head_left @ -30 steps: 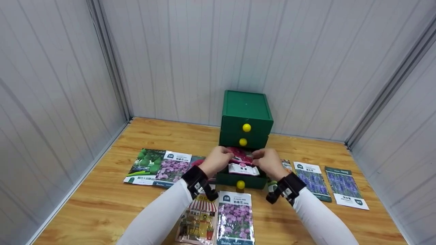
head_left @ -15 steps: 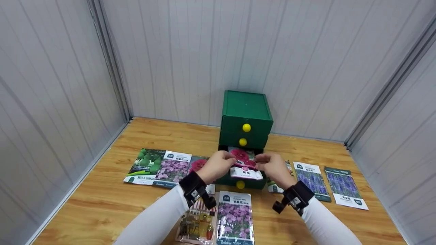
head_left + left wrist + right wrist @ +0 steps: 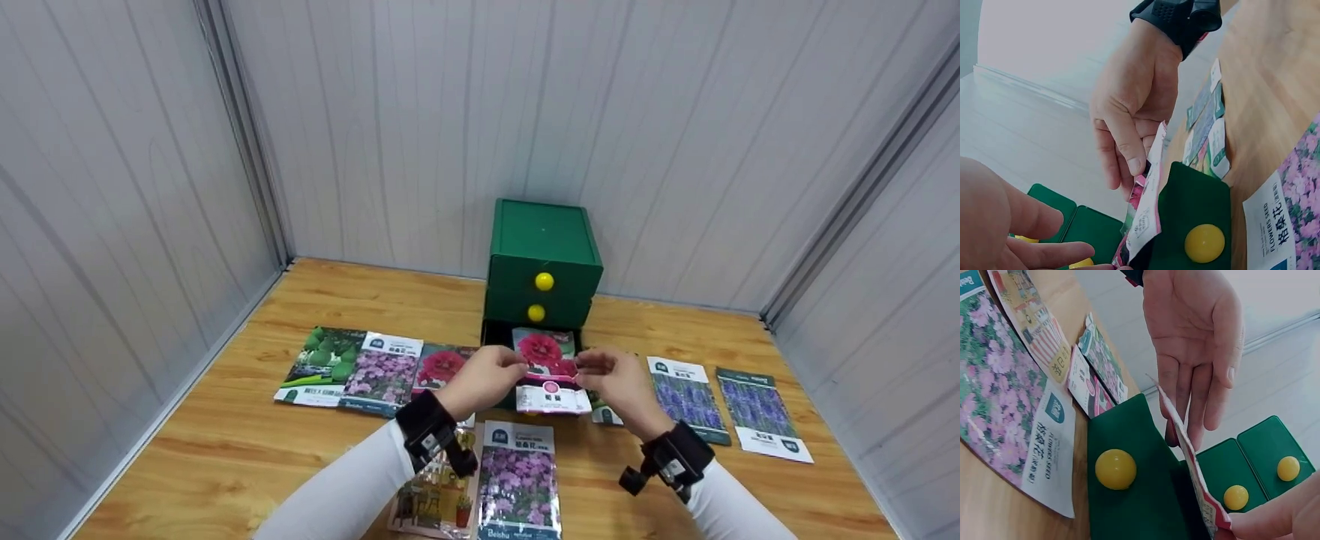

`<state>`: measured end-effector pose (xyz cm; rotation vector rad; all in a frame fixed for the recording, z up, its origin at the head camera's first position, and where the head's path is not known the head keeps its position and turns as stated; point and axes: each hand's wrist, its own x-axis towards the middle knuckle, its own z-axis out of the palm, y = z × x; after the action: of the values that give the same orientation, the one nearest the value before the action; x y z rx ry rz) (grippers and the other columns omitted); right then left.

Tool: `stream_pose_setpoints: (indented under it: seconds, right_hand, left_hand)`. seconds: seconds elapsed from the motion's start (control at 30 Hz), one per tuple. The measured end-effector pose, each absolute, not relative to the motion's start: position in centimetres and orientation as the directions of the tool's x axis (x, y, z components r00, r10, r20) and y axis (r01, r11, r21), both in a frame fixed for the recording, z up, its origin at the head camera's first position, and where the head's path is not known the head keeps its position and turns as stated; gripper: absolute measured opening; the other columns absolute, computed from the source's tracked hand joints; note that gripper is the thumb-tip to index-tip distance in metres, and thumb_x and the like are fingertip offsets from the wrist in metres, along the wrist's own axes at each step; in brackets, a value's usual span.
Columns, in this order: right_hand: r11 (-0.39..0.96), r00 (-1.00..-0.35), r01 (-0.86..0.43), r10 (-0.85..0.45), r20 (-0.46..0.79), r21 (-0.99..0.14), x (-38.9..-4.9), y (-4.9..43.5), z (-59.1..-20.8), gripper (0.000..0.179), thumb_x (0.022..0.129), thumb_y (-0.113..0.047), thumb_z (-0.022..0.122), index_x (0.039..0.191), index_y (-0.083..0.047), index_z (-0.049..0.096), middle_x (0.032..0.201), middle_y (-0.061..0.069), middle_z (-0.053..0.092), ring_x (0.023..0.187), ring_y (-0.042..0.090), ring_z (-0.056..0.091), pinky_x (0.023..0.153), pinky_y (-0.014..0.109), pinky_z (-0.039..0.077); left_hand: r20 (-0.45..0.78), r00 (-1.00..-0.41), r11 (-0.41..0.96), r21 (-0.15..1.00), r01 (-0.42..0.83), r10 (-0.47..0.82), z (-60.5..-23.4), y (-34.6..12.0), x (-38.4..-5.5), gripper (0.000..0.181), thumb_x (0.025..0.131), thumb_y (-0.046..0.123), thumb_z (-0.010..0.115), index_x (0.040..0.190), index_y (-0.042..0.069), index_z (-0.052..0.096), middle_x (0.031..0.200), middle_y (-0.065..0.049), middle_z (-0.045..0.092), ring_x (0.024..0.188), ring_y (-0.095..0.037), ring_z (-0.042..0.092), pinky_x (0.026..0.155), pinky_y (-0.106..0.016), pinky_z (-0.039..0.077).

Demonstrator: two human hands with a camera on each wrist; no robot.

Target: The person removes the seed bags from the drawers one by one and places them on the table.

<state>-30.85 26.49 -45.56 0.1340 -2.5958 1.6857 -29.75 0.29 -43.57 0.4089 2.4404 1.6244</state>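
A seed packet (image 3: pixel 546 352) with a red flower and a white band is tilted over the pulled-out bottom drawer (image 3: pixel 1202 197) of a green cabinet (image 3: pixel 544 232). My left hand (image 3: pixel 484 381) holds its left edge with the fingertips. On the opposite edge my right hand (image 3: pixel 621 386) grips it, thumb and fingers by the rim. The packet's white end reaches out past the drawer front, overlapping its yellow knob in the head view. Both wrist views show the packet nearly edge-on between the two hands.
In front lie a pink-flower packet (image 3: pixel 517 480) and a packet with a striped awning (image 3: pixel 427 506). To the left are packets with green fruit (image 3: pixel 319 360), pink flowers (image 3: pixel 384 371) and a red flower (image 3: pixel 439 366). Two lavender packets (image 3: pixel 686 397) lie right. Panel walls (image 3: pixel 420 135) enclose the table.
The red-flower packet has come toward me and up, out of the drawer, with both hands moving along. More of its front shows now. The cabinet and other packets stay put.
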Motion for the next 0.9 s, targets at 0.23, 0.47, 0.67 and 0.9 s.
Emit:
stream_pose_setpoints:
  seconds: [0.23, 0.47, 0.67, 0.9]
  right_hand:
    - [0.347, -0.995, -0.096, -0.025, 0.093, -0.933, -29.9, 27.2, -45.8, 0.035, 0.098, 0.005, 0.078, 0.132, 0.005, 0.073, 0.129, 0.021, 0.075, 0.117, 0.033, 0.071, 0.090, 0.030, 0.062]
    - [0.324, -0.996, -0.088, -0.018, 0.087, -0.942, -29.5, 27.8, -46.2, 0.034, 0.097, 0.008, 0.078, 0.131, 0.005, 0.073, 0.127, 0.021, 0.074, 0.117, 0.034, 0.071, 0.090, 0.028, 0.062]
    - [0.308, -0.997, -0.076, -0.020, 0.074, -0.948, -28.8, 28.1, -46.3, 0.036, 0.098, 0.007, 0.076, 0.134, 0.008, 0.070, 0.131, 0.024, 0.073, 0.119, 0.036, 0.070, 0.092, 0.029, 0.062]
    - [0.314, -0.997, -0.073, -0.016, 0.071, -0.947, -27.9, 28.9, -46.3, 0.037, 0.097, 0.005, 0.078, 0.133, 0.006, 0.071, 0.130, 0.022, 0.074, 0.119, 0.035, 0.071, 0.092, 0.027, 0.062]
  left_hand:
    - [0.008, -0.937, 0.374, 0.916, 0.147, 0.348, -43.5, 0.7, -29.0, 0.036, 0.115, 0.021, 0.061, 0.140, -0.003, 0.073, 0.137, -0.015, 0.074, 0.124, -0.028, 0.068, 0.111, -0.052, 0.056]
    - [0.019, -0.936, 0.381, 0.910, 0.162, 0.352, -43.8, 1.2, -28.9, 0.034, 0.114, 0.020, 0.064, 0.137, -0.002, 0.075, 0.134, -0.013, 0.074, 0.117, -0.024, 0.068, 0.106, -0.050, 0.058]
    - [0.009, -0.923, 0.372, 0.914, 0.164, 0.384, -43.8, 1.3, -28.4, 0.033, 0.115, 0.017, 0.061, 0.140, -0.001, 0.073, 0.138, -0.014, 0.073, 0.123, -0.025, 0.067, 0.111, -0.052, 0.056]
    - [0.005, -0.904, 0.370, 0.911, 0.180, 0.428, -43.7, 1.3, -27.7, 0.034, 0.115, 0.018, 0.061, 0.142, 0.001, 0.072, 0.139, -0.012, 0.073, 0.124, -0.025, 0.067, 0.109, -0.051, 0.057]
